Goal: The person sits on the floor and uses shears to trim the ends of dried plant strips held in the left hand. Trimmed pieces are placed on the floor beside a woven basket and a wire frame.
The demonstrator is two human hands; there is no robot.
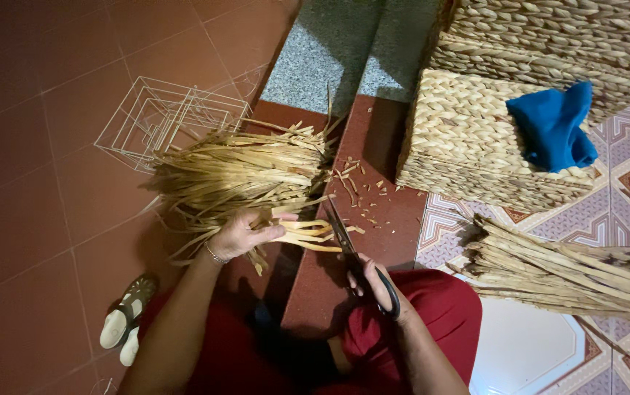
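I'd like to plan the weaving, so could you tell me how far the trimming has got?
Done: cut scraps lie on the step. In hand: the left hand holds a few strips at the scissors in the right hand. Left: the bundle behind, perhaps also the pile at right.

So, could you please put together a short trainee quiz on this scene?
1. True or false: the right hand holds scissors.
2. What does the left hand grip?
A) blue cloth
B) dried straw strips
C) wire frame
3. What does the blue cloth lie on?

Key:
1. True.
2. B.
3. A woven basket.
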